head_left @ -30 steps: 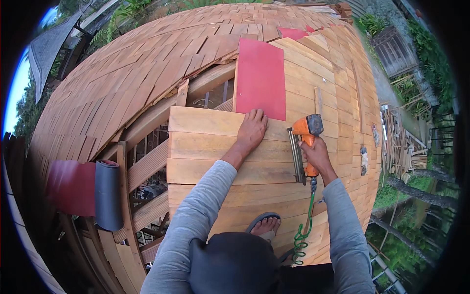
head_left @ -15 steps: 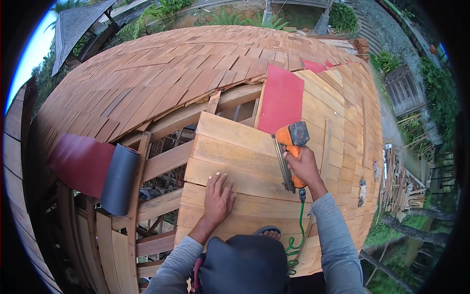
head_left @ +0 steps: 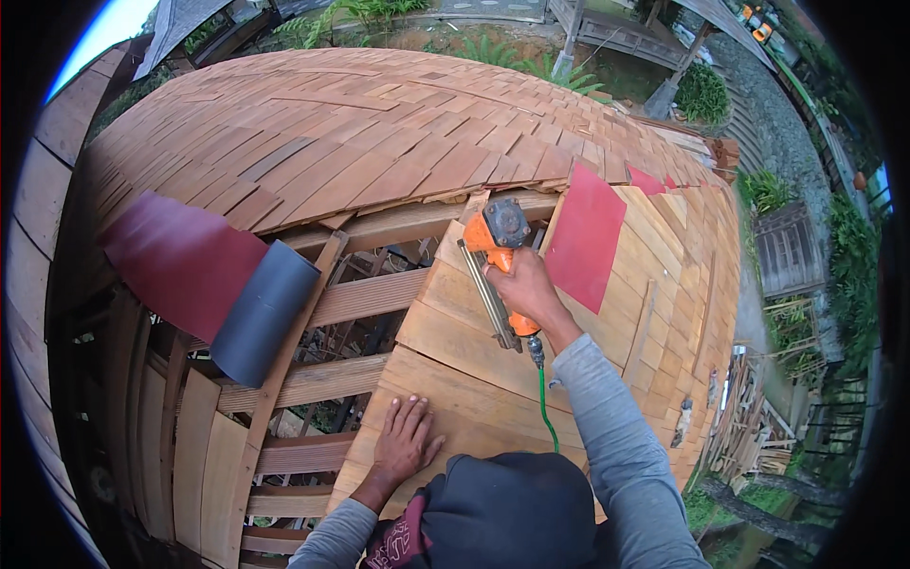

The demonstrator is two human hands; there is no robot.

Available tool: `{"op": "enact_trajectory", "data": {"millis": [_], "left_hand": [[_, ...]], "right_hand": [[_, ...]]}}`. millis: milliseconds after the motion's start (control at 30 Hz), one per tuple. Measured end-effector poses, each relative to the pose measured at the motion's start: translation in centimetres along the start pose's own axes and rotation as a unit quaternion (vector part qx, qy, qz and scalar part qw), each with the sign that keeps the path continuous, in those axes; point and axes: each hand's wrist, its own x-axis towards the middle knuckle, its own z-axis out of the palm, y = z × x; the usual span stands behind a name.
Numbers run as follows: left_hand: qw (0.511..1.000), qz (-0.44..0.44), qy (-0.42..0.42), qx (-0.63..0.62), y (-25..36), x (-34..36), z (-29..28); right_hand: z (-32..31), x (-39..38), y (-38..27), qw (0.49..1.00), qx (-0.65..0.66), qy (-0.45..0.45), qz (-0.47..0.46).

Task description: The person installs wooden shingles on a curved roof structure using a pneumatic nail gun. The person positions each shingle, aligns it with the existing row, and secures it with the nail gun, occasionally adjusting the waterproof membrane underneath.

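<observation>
My right hand (head_left: 527, 284) is closed around the handle of an orange nail gun (head_left: 499, 248) with a dark head and a long slanted magazine. The tool is over the upper end of the pale wooden boards (head_left: 474, 313), near the open roof frame; whether its nose touches the wood I cannot tell. A green air hose (head_left: 547, 412) runs from the bottom of its handle and passes behind the dark cap. My left hand (head_left: 404, 438) lies flat on the lower boards, fingers spread, near their left edge, with nothing in it.
Left of the boards, battens (head_left: 370, 296) cross open gaps in the roof frame. A partly unrolled red-and-black sheet roll (head_left: 265, 313) rests there. Red sheet (head_left: 590, 237) shows among the boards at right. Brown shingles (head_left: 351, 142) cover the roof beyond; stacked timber (head_left: 758, 427) lies below, right.
My right hand has carried the nail gun left and up the boards to the frame's edge. My left hand stays flat, now lower on the boards. The view has shifted.
</observation>
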Motion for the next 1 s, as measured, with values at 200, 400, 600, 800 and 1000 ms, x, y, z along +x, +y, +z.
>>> {"op": "enact_trajectory", "data": {"millis": [200, 400, 600, 800, 1000], "left_hand": [[1.000, -0.003, 0.002, -0.016, -0.1, -0.2, -0.2], [0.995, -0.005, 0.068, -0.069, -0.2, -0.4, 0.0], [0.938, -0.179, 0.292, 0.052, -6.0, -7.5, -6.6], [0.704, -0.585, 0.310, 0.255, -18.8, -25.3, -16.1], [0.750, -0.562, 0.193, 0.289, -17.7, -29.8, -17.6]], "right_hand": [[1.0, -1.6, 0.6, 0.999, 0.010, -0.029, -0.021], [0.3, -5.4, 2.2, 0.992, 0.111, 0.015, -0.055], [-9.0, -21.2, 8.6, 0.991, 0.122, 0.043, 0.037], [-16.6, -39.9, 15.3, 0.962, 0.111, 0.221, 0.117], [-17.7, -47.9, 19.4, 0.940, 0.035, 0.336, 0.056]]}}
